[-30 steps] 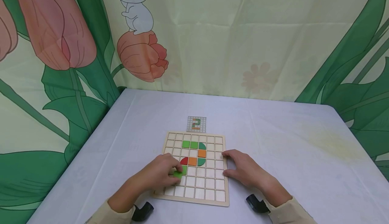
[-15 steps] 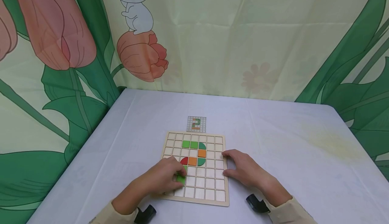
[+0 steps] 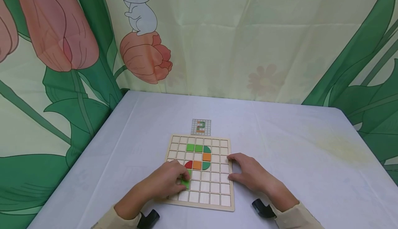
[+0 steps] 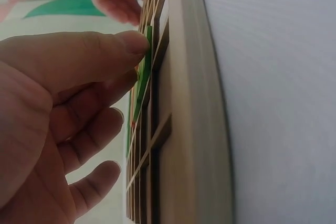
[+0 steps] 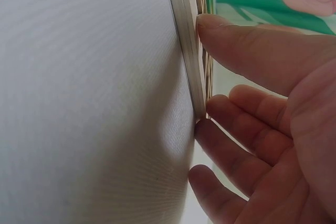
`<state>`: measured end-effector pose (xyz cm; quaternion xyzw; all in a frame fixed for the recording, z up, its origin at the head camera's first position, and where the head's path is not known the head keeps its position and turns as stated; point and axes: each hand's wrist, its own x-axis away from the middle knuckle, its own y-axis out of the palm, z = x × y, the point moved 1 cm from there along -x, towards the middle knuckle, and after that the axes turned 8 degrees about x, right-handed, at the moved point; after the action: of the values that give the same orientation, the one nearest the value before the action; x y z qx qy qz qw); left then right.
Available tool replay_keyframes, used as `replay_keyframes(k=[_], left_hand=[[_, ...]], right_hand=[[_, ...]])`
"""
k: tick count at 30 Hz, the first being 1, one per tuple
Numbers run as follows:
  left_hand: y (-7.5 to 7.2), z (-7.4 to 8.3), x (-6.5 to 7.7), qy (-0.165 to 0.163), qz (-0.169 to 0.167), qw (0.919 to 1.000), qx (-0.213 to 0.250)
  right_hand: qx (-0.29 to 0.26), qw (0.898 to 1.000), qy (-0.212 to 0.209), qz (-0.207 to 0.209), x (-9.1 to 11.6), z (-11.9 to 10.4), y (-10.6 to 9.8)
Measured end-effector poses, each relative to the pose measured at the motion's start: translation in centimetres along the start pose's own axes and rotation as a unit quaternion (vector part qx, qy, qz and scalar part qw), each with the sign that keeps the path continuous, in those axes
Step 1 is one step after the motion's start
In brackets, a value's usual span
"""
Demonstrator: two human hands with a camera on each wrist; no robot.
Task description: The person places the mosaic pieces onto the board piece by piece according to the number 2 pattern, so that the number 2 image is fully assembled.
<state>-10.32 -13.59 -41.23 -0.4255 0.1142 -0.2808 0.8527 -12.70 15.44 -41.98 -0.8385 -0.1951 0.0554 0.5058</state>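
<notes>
A wooden grid board (image 3: 214, 198) lies flat on the table. My left hand (image 3: 164, 180) is over its left side, pinching a green square tile (image 3: 185, 184) between thumb and index finger. In the left wrist view this green tile (image 4: 143, 74) leans a little out of the grid, the thumb on its near edge. Other tiles sit in cells: two green squares (image 3: 194, 148), dark green quarter-rounds (image 3: 206, 165), orange squares (image 3: 197, 165) and a red quarter-round (image 3: 188, 164). A green tile beneath the left fingers is partly hidden. My right hand (image 3: 255, 173) rests thumb and fingertips against the board's right edge.
Just beyond the board lies a small pattern card (image 3: 200, 127) showing coloured shapes on a grid. A white cloth covers the table (image 3: 280, 129). Behind it hangs a printed curtain (image 3: 217, 49) with tulips and a white animal.
My left hand has shifted slightly right and toward me with the green square tile, then stayed nearly still. The right hand has kept its place on the board's edge.
</notes>
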Motion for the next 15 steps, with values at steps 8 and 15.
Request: replay_keyframes(k=[8,15], left_hand=[[-0.1,-0.3,0.0,-0.001,0.009,1.0,-0.004],[-1.4,-1.0,0.5,-0.037,0.022,0.9991,0.008]], right_hand=[[-0.005,1.0,0.001,0.0,0.0,0.0,0.0],[-0.007,1.0,0.0,-0.003,0.0,0.0,0.0]])
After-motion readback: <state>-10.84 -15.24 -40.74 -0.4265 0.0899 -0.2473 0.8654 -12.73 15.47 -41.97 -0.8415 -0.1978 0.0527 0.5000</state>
